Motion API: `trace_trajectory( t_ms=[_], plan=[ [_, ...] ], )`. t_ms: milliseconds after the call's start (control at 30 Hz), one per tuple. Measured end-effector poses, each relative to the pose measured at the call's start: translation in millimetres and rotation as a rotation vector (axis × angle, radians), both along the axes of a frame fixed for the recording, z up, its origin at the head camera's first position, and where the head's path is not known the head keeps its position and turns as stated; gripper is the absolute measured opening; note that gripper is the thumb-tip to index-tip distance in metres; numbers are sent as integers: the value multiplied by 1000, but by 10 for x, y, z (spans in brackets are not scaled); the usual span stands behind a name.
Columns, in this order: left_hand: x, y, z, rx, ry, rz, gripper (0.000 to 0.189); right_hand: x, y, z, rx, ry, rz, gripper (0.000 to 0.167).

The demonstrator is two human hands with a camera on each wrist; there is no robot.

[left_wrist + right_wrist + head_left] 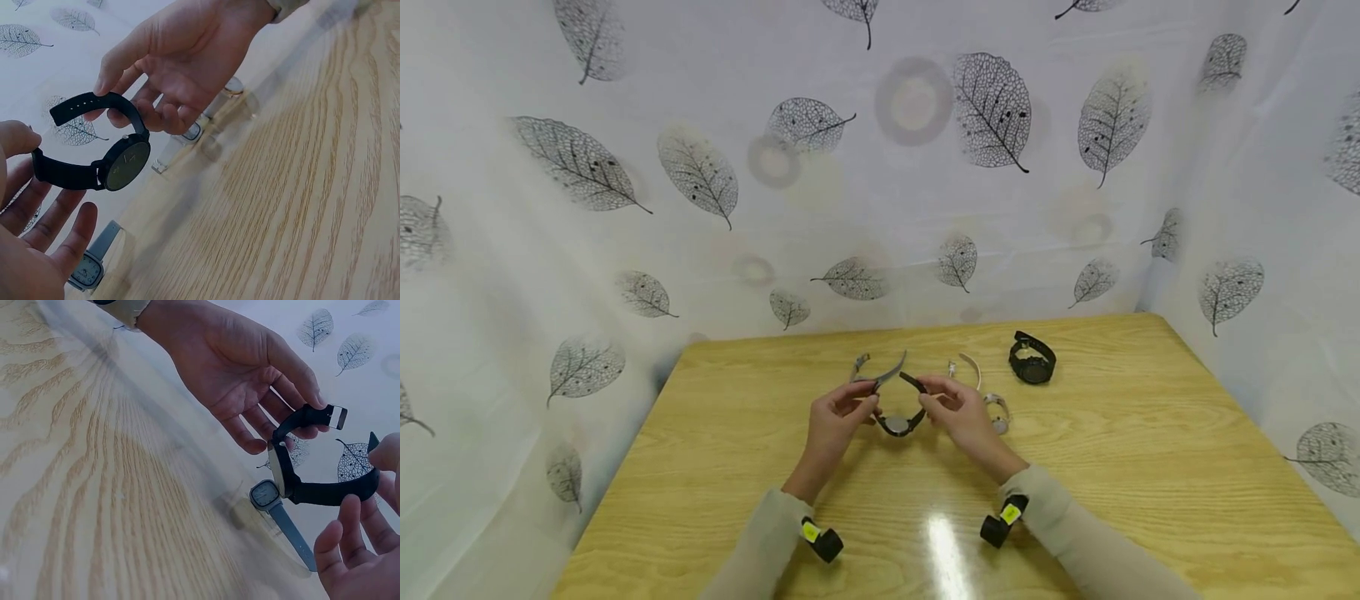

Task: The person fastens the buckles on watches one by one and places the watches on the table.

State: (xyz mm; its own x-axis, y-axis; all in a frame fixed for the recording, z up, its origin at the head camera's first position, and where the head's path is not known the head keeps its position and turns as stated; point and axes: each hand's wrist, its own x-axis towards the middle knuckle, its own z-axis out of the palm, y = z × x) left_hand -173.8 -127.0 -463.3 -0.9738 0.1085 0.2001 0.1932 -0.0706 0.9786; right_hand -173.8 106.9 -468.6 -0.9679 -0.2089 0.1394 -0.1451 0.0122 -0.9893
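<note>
Both hands hold a black wristwatch (pixel 897 426), its strap undone and its round dial at the bottom of the loop. My left hand (pixel 837 421) pinches the buckle end of the strap between thumb and fingers. Opposite it, my right hand (pixel 958 414) pinches the strap half with holes (pixel 78 107), its tip sticking out past the fingers. The metal buckle (pixel 337 417) shows beyond the left fingertips in the right wrist view. Behind the left hand lies a grey watch (pixel 265 494) with a square face, partly hidden in the head view.
A silver-toned watch (pixel 998 413) lies just right of the right hand. Behind that hand is a watch with a pale pink strap (pixel 972 370). Farther back right sits a thick black watch (pixel 1032 360). A leaf-print curtain (pixel 910 217) borders the wooden table (pixel 715 467).
</note>
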Motion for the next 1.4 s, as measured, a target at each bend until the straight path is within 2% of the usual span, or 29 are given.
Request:
trace_trajectory(
  t_ms=[200, 567, 767, 1000, 1400],
  plan=[
    [12, 23, 14, -12, 16, 7, 26, 12, -18, 27, -76, -26, 38, 33],
    [25, 24, -3, -24, -6, 23, 24, 25, -8, 18, -64, -17, 48, 32],
    [19, 11, -16, -37, 14, -12, 27, 21, 22, 18, -61, -5, 71, 32],
    [24, 20, 20, -37, 20, -71, 25, 20, 40, 55, -21, 23, 131, 33],
    [34, 26, 40, -40, -15, -76, 24, 12, 2, 52, 43, 41, 135, 31]
  ],
)
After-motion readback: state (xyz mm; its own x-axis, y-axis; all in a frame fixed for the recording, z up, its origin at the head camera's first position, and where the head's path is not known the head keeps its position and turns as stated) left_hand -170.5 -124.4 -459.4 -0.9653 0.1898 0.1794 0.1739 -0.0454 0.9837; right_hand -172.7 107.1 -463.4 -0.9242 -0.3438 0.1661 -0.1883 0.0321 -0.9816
